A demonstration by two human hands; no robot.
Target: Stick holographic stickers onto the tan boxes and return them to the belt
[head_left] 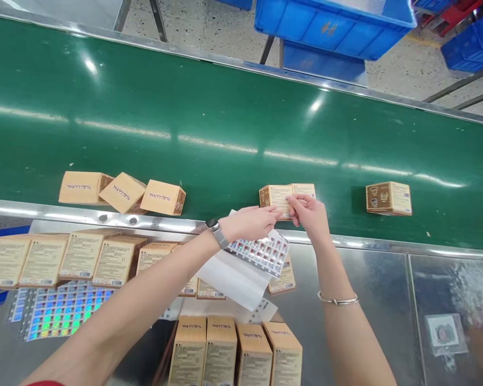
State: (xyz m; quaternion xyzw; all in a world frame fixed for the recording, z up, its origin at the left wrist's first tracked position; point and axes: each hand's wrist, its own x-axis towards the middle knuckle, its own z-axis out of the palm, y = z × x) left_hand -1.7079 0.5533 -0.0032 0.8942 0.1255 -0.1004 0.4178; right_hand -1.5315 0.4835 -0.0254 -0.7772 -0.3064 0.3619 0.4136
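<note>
My left hand, with a watch on its wrist, has a sheet of small shiny stickers under it, its fingers reaching to a tan box. The grip on the sheet is partly hidden. My right hand, a bangle on its wrist, pinches finger and thumb against the printed face of the tan box. Whatever lies between those fingertips is too small to make out. A second box stands against the first, on the green belt. White backing paper hangs below the sticker sheet.
Three boxes lie to the left on the belt, one box to the right. Below the metal rail, rows of boxes and more sticker sheets cover the steel table. A blue crate stands beyond.
</note>
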